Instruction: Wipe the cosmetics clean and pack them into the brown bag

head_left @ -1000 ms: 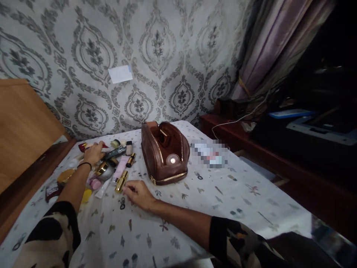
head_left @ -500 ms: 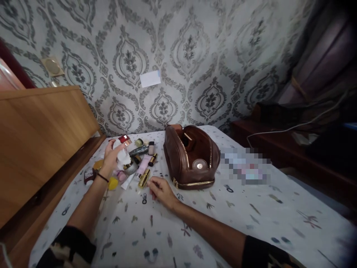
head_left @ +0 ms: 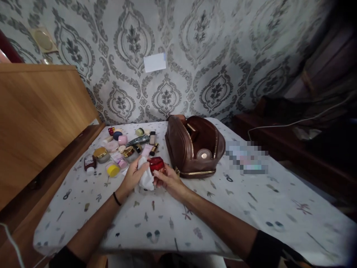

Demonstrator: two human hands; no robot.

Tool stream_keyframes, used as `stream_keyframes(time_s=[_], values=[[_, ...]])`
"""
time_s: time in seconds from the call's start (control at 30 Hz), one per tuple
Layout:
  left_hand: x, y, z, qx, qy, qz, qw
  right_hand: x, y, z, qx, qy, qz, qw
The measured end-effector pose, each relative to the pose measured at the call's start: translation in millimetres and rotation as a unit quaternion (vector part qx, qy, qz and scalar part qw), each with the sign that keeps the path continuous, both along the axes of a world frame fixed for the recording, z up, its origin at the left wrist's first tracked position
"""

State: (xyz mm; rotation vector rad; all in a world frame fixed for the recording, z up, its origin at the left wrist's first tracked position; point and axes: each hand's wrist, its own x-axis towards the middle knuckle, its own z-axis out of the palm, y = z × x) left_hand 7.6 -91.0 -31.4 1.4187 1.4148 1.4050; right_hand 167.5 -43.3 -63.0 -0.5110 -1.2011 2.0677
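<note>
My right hand (head_left: 173,183) grips a red faceted jar (head_left: 156,163) near the table's middle. A crumpled white wipe (head_left: 145,175) is in my left hand (head_left: 131,178), pressed against the jar's left side. Part of the jar is hidden by the wipe and my fingers. Just right of my hands stands a brown toiletry bag (head_left: 195,162), unzipped, with a dark item inside. Cosmetics lie loose to the left: a gold-lidded jar (head_left: 101,153), a yellow-lidded pot (head_left: 113,170), a dark red bottle (head_left: 89,163), a pink tube (head_left: 146,150) and several others.
The table (head_left: 195,219) wears a white patterned cover. A blurred-out flat item (head_left: 247,158) lies right of the bag. A wooden panel (head_left: 39,126) borders the left side, and a patterned wall (head_left: 167,74) rises behind. A pale cable (head_left: 292,124) runs along the right.
My left hand has come back from the far cosmetics to the middle, bringing the wipe and the red jar. My right hand has moved slightly right and up and now grips the jar.
</note>
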Motion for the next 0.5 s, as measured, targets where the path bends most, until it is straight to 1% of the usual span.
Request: stream_keyframes(time_s=[0.07,0.13,0.2,0.3,0.37,0.43,0.5], values=[[-5.6,-0.3,-3.8,0.013,0.016,0.029,0.999,2.0,0.3,2.3,-0.04,0.011,0.039,0.998],[-10.4,-2.4,-4.9,0.026,0.046,0.071,0.996,2.4,0.4,5.2,-0.074,0.023,0.065,0.995],[-12.5,-5.7,-4.4,0.038,0.079,0.112,0.99,1.9,0.5,6.7,-0.102,0.031,0.071,0.992],[-10.4,-10.7,-2.1,0.064,0.111,0.157,0.979,1.1,1.3,6.0,-0.137,0.037,0.058,0.988],[-7.7,-13.4,-0.3,0.079,0.127,0.159,0.976,0.9,2.2,4.4,-0.148,0.035,0.047,0.987],[-5.3,-15.4,1.3,0.09,0.147,0.131,0.976,0.7,2.9,2.8,-0.149,0.03,0.038,0.988],[-3.2,-16.8,2.0,0.121,0.18,0.1,0.971,0.4,3.0,1.8,-0.151,0.027,0.027,0.988]])
